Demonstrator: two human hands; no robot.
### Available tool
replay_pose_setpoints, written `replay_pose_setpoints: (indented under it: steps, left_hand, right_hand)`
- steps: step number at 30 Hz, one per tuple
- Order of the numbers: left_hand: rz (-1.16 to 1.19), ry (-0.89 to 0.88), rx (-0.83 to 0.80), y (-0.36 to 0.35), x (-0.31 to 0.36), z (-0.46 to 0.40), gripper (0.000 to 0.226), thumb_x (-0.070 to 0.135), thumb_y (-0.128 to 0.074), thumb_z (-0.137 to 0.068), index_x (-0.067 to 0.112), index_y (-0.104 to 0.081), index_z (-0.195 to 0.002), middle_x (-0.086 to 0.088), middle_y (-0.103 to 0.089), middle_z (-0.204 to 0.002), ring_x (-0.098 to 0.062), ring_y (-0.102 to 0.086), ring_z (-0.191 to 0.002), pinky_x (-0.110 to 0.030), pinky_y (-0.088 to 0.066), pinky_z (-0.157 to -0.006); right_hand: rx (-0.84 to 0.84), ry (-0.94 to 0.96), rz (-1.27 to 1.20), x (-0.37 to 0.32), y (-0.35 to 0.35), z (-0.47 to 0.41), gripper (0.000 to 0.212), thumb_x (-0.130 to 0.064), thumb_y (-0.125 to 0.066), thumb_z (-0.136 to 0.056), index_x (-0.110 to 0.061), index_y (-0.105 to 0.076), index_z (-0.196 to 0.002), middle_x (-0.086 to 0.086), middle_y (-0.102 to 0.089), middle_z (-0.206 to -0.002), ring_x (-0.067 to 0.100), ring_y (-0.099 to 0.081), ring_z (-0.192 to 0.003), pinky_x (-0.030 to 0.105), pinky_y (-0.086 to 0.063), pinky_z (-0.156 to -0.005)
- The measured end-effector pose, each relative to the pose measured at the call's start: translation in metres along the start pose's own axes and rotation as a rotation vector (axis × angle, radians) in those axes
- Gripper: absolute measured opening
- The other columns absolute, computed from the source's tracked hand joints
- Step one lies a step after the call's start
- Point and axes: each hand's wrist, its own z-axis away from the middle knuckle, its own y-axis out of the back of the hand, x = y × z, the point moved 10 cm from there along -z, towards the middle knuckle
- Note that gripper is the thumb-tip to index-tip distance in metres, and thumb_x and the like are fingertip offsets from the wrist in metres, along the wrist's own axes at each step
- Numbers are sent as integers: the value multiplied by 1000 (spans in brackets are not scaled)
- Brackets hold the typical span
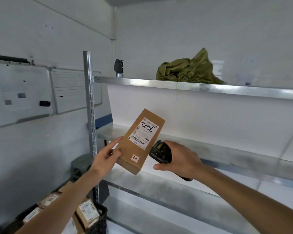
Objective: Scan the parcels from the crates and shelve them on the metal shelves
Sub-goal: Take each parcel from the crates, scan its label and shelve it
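My left hand (107, 157) holds a flat brown cardboard parcel (139, 142) by its lower left corner, thumb on top, tilted up in front of the middle metal shelf (227, 154). A white shipping label with barcodes and black handwriting faces me, and a small sticker sits near the bottom edge. My right hand (181, 159) grips a black handheld scanner (160, 152) just right of the parcel, its head close to the parcel's right edge. A dark crate (100, 217) at lower left holds several more labelled parcels.
The shelf upright (90, 102) stands left of the parcel. An olive green cloth sack (188, 68) lies on the top shelf (176, 85). A lower shelf (159, 188) runs below my hands. Whiteboards (32, 92) hang on the left wall.
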Motion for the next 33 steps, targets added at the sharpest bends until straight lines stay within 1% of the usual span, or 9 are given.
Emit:
replay_pose_setpoints:
  steps: [3, 7, 10, 13, 15, 21, 23, 29, 33]
  left_hand:
    - [-45, -13, -42, 1, 2, 8, 40, 37, -61, -98, 67, -52, -123, 10, -71, -114, -16, -60, -117, -54, -44, -110]
    - [-61, -19, -74, -1, 6, 12, 43, 42, -60, -97, 57, -49, -136, 9, -70, -115, -16, -58, -119, -54, -41, -112]
    - [-45, -49, -72, -1, 17, 12, 45, 39, -60, -98, 50, -48, -140, 7, -70, -116, -13, -59, -117, -48, -41, -112]
    - [-54, -96, -73, -2, 32, 15, 43, 33, -58, -100, 48, -49, -139, 7, -69, -114, -4, -58, -108, -36, -44, -102]
    - [-65, -111, -79, -2, 40, 18, 42, 31, -56, -101, 47, -49, -139, 8, -67, -112, -1, -56, -104, -31, -41, -95]
    - [-43, -117, -93, -1, 46, 20, 42, 31, -56, -101, 45, -49, -141, 2, -68, -111, -11, -59, -110, -28, -40, -94]
    - [-36, -119, -96, -1, 47, 23, 43, 31, -56, -101, 44, -49, -141, 1, -68, -111, -10, -59, -110, -27, -40, -93]
    - [-47, -113, -80, 1, 49, 26, 44, 30, -56, -102, 43, -47, -142, 1, -67, -111, -5, -57, -105, -31, -39, -97]
    - [-50, -109, -82, 1, 48, 23, 44, 32, -57, -101, 43, -48, -143, -3, -67, -111, -18, -59, -113, -33, -41, -100]
  right_hand:
    - [-29, -55, 74, 5, 9, 11, 73, -74, -75, -72, -37, -51, -130, -16, -61, -125, 16, -59, -116, 39, -50, -91]
    - [-55, -125, 148, 13, 23, 22, 71, -72, -76, -73, -35, -52, -129, -13, -61, -123, 19, -58, -116, 35, -39, -83]
    - [-72, -153, 197, 17, 35, 27, 69, -69, -78, -73, -33, -52, -126, -11, -61, -120, 20, -58, -114, 36, -35, -81]
    - [-76, -175, 227, 20, 46, 28, 67, -69, -79, -72, -33, -54, -123, -12, -62, -115, 20, -59, -111, 37, -36, -82]
    - [-70, -180, 249, 20, 52, 29, 66, -69, -79, -72, -33, -54, -121, -12, -63, -113, 20, -60, -109, 37, -37, -81]
    - [-45, -202, 273, 20, 65, 30, 67, -71, -78, -71, -32, -54, -120, -11, -64, -113, 21, -60, -107, 37, -36, -81]
    - [-49, -211, 265, 21, 67, 29, 67, -73, -77, -72, -32, -55, -120, -11, -64, -114, 21, -60, -108, 37, -36, -82]
    - [-68, -204, 222, 19, 64, 32, 66, -73, -77, -72, -33, -56, -120, -11, -65, -114, 20, -60, -108, 36, -34, -83]
    - [-49, -196, 233, 16, 65, 30, 71, -74, -77, -70, -32, -55, -123, -10, -65, -116, 20, -60, -109, 36, -36, -84]
